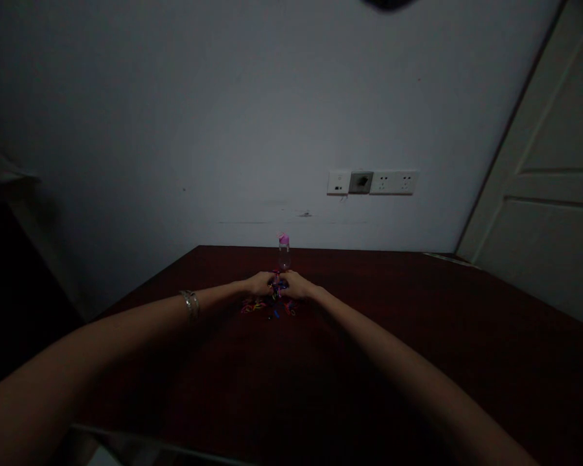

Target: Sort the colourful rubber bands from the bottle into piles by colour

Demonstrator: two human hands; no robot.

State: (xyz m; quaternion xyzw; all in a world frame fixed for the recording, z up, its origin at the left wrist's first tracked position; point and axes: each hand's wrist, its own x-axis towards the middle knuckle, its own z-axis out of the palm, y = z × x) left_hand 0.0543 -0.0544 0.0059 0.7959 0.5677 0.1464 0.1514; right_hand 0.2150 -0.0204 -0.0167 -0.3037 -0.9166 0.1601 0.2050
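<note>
Both arms reach forward over a dark red table. My left hand [261, 284] and my right hand [296, 285] meet near its middle, fingers curled round a bunch of small colorful bands [277, 285]. More bands lie loose on the wood, some below my left hand [253, 306] and some below my right hand [290, 308]. A small blue piece [276, 314] lies between these groups. Just behind the hands stands a clear bottle [284, 254] with a pink top. The dim light hides the exact finger positions.
The dark red table [393, 310] reaches back to a pale wall with a row of sockets [373, 182]. A white door [554, 168] is at the right. The table's near edge [160, 443] shows at the bottom left.
</note>
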